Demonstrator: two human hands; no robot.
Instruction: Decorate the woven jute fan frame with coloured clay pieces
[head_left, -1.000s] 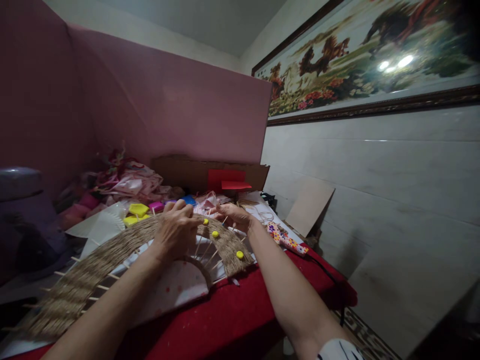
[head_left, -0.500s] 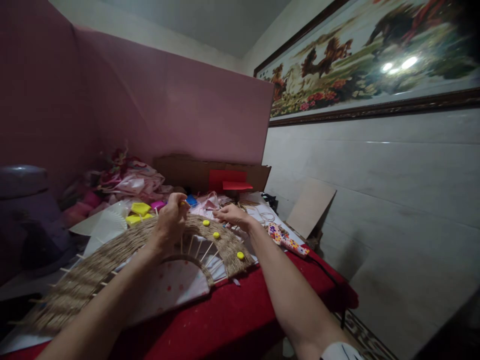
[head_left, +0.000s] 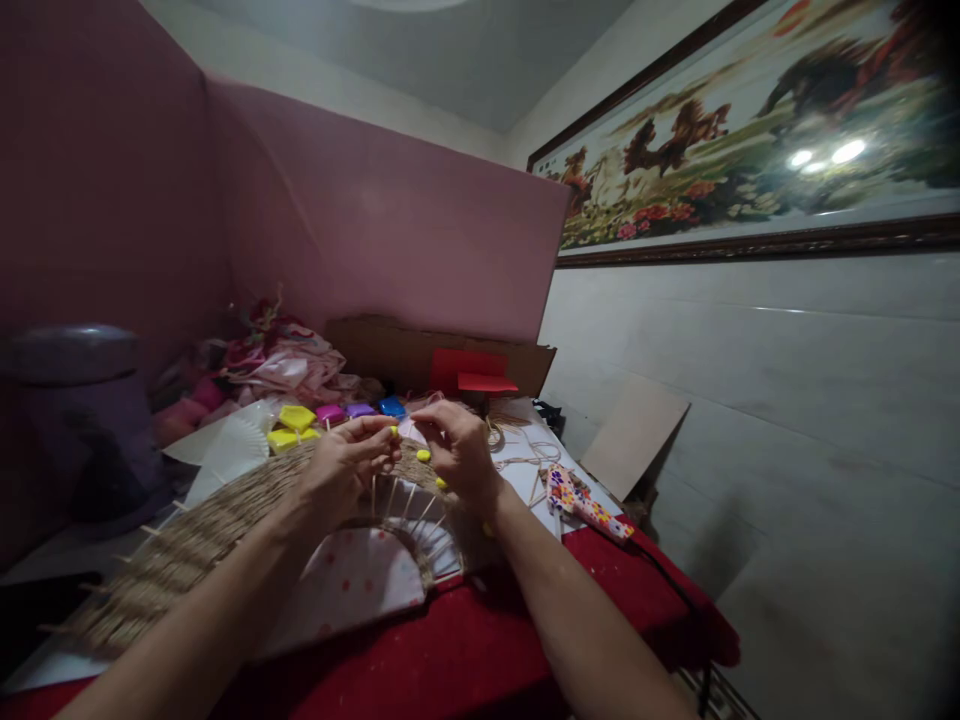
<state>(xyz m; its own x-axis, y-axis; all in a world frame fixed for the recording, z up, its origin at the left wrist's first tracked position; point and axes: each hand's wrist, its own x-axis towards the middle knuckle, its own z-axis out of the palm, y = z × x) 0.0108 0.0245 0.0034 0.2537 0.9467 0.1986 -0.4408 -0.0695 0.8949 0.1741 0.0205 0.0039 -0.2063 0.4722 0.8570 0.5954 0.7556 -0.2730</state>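
Observation:
My left hand (head_left: 349,462) pinches a small yellow lump, which looks like soft clay (head_left: 394,432), between thumb and fingertips. Close beside it, my right hand (head_left: 461,445) has its fingers pressed together; whatever they may hold is too small to make out. Beneath both hands lies a fan-shaped frame of woven twine (head_left: 217,520), with thin sticks poking out along its outer edge. A flat yellow disc (head_left: 424,455) sits on the weave, and my right hand and forearm partly cover others. Inside the arc is a pale, red-spotted half-round panel (head_left: 360,575).
Yellow packets (head_left: 296,418) and pink, purple and blue ones (head_left: 391,406) lie behind the fan. A flower-patterned glue gun (head_left: 585,503) rests at the right on the red tablecloth (head_left: 637,585). Pink fabric (head_left: 300,365) is heaped at the back left, near a lilac container (head_left: 82,430).
My right hand has moved left, its fingertips now close to the left hand's. The yellow lump shows more clearly in my left fingers. The view has shifted slightly.

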